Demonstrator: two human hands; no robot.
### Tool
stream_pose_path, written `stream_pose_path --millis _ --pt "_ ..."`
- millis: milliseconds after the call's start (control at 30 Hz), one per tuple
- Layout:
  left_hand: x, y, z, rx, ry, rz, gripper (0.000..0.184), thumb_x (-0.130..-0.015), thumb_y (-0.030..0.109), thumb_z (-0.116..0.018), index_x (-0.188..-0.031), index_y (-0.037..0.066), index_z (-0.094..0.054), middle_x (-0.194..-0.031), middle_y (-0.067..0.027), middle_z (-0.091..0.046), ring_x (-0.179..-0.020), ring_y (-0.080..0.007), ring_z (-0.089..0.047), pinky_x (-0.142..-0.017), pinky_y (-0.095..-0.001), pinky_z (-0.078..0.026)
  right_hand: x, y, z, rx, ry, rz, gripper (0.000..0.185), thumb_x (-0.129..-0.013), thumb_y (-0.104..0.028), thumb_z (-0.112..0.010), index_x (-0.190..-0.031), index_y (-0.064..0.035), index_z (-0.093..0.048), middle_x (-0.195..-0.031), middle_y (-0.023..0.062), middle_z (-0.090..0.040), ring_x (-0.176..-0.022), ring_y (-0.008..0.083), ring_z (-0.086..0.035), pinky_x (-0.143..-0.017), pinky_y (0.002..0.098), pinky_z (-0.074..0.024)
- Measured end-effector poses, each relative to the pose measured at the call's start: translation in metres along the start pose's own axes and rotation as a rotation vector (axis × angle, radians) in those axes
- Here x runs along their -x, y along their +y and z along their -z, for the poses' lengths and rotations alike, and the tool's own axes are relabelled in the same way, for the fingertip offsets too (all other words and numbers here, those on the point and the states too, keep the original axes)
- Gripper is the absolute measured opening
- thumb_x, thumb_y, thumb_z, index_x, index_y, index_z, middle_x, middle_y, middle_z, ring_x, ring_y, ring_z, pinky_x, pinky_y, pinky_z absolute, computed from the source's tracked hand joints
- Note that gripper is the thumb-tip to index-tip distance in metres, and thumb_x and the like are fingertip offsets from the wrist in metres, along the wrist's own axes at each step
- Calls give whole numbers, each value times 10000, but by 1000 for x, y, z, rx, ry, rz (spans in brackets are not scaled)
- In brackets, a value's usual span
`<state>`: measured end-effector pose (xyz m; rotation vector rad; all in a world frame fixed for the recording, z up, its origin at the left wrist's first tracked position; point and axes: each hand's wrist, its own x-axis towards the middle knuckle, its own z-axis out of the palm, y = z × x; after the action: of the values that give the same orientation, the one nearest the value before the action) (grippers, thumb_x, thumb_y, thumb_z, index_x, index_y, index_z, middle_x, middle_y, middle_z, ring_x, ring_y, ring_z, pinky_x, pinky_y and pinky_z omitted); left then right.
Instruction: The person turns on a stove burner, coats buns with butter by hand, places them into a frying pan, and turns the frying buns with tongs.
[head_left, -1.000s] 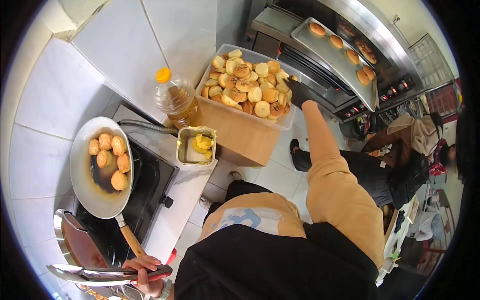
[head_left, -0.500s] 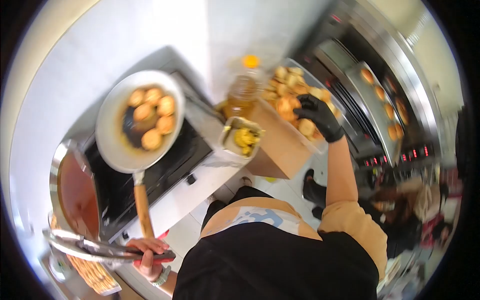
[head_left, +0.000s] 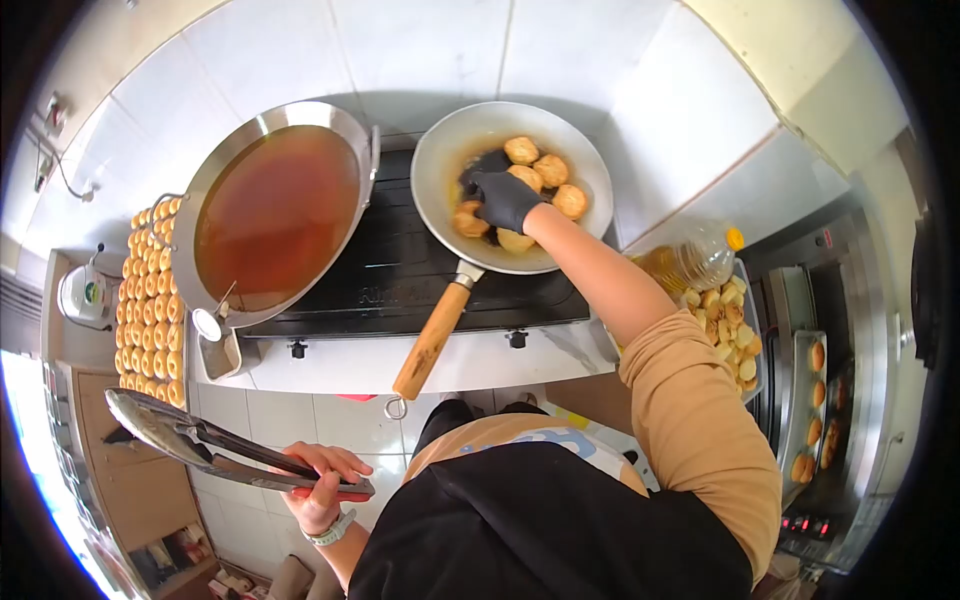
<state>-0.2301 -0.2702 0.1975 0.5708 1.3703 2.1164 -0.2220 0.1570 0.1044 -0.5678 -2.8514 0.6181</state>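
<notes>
My right hand (head_left: 500,198), in a black glove, is down inside the frying pan (head_left: 435,180). Its fingertips touch a browned bun (head_left: 469,219) at the pan's left side. Several other buns (head_left: 551,171) lie to the right of and below the glove, with dark oil around them. My left hand (head_left: 322,488) is wrapped round the red-edged handle of metal tongs (head_left: 215,449), held over the floor in front of the counter. The pan's wooden handle (head_left: 433,339) points toward me, with neither hand on it.
A wide pan of reddish-brown oil (head_left: 278,215) stands on the black stove (head_left: 385,285). Rows of rings (head_left: 150,310) are at the far left. On the right are an oil bottle (head_left: 695,262), a tub of buns (head_left: 735,325) and an oven tray (head_left: 803,440).
The view has swung left toward the stove. My right hand has moved from the bun tub into the frying pan, and a bun is now under its fingers. My left hand still holds the tongs.
</notes>
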Motion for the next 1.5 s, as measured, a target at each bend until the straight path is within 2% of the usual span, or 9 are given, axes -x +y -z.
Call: stream_pose_path --millis 367,500,900,1100,1200,1267,1300,1367,1500 --pt "7 -7 21 66 54 -24 202 -708 57 -648 -693 19 -451 -575 -160 -552 -527 -284 -587 -561 -396 -523 -13 -1 -2 -17 -35 97 189 -658 -70 -588 -826 -66 -675 -826 171 -625 -784 313 -610 -728 374 -469" --pt "4 -4 21 31 23 -32 205 -716 65 -652 -694 17 -453 -579 -156 -551 -531 -285 -588 -559 -396 -521 -10 -13 8 209 -366 121 201 -655 -51 -587 -840 -60 -662 -815 179 -616 -773 338 -591 -702 359 -465" --pt "-13 -8 -12 17 -108 -8 196 -705 70 -621 -722 19 -433 -565 -149 -529 -513 -277 -560 -538 -373 -505 68 31 79 -19 52 64 157 -737 -126 -603 -864 -51 -657 -798 181 -621 -744 305 -611 -687 359 -481" --pt "-21 -19 -46 -28 -162 45 221 -720 130 -621 -743 21 -430 -534 -117 -496 -489 -259 -532 -515 -340 -466 306 14 236 -594 438 -406 239 -779 -139 -601 -979 -12 -631 -853 134 -651 -744 151 -627 -698 272 -482" --pt "-25 -25 -61 4 -316 127 77 -778 85 -548 -787 24 -502 -675 -168 -579 -623 -282 -575 -645 -426 -489 453 80 242 -276 730 -975 254 -789 -165 -582 -959 17 -630 -870 129 -645 -751 146 -619 -695 287 -492" --pt "-31 -32 -72 -17 -369 174 76 -774 82 -550 -791 24 -503 -669 -168 -576 -637 -287 -579 -650 -426 -491 537 149 207 112 299 -1357 201 -786 -143 -554 -911 -12 -642 -906 136 -638 -794 207 -616 -707 323 -495" --pt "-33 -34 -77 -30 -389 192 77 -773 82 -551 -786 24 -501 -668 -167 -575 -644 -289 -581 -652 -426 -490 569 176 188 377 -164 -1406 185 -754 -138 -549 -874 -41 -651 -910 159 -635 -798 257 -618 -714 347 -493" --pt "-33 -38 -93 -41 -448 210 78 -770 81 -555 -771 26 -499 -666 -164 -574 -644 -289 -579 -655 -426 -489 658 278 88 360 -361 -1273 201 -685 -142 -556 -855 -72 -638 -946 182 -612 -859 329 -593 -763 381 -479" --pt "-34 -35 -136 -57 -560 227 91 -763 83 -565 -746 32 -491 -662 -153 -571 -609 -280 -561 -639 -421 -480 617 225 62 286 103 -1280 297 -683 -161 -591 -970 -93 -622 -989 172 -607 -932 320 -573 -828 371 -456"
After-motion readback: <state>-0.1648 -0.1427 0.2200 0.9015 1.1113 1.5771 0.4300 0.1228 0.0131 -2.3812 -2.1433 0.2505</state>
